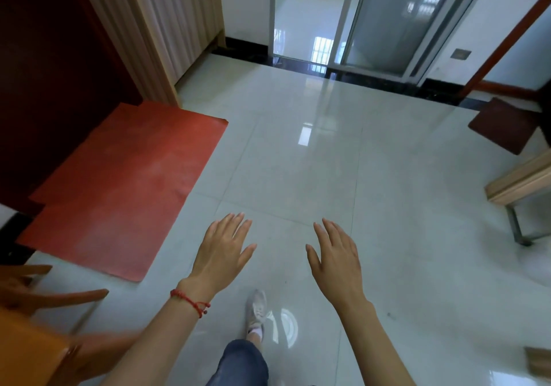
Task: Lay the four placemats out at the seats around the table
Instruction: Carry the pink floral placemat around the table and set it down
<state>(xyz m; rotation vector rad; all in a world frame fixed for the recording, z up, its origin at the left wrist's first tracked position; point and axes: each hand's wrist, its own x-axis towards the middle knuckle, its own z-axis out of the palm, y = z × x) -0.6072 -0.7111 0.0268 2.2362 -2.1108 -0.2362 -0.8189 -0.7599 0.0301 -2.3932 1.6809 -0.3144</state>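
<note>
We stand on a glossy pale tile floor (pixel 298 161); a glass door (pixel 372 18) lies ahead and a red floor mat (pixel 119 188) to the left. Our left hand (pixel 222 251) and right hand (pixel 335 258) spread flat, empty. No placemat or table can be identified.

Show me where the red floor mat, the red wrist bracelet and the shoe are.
red floor mat (pixel 119 188), head view, middle of its top surface
red bracelet (pixel 190 301), head view, the cord across the left wrist
shoe (pixel 256 308), head view, its upper
</note>
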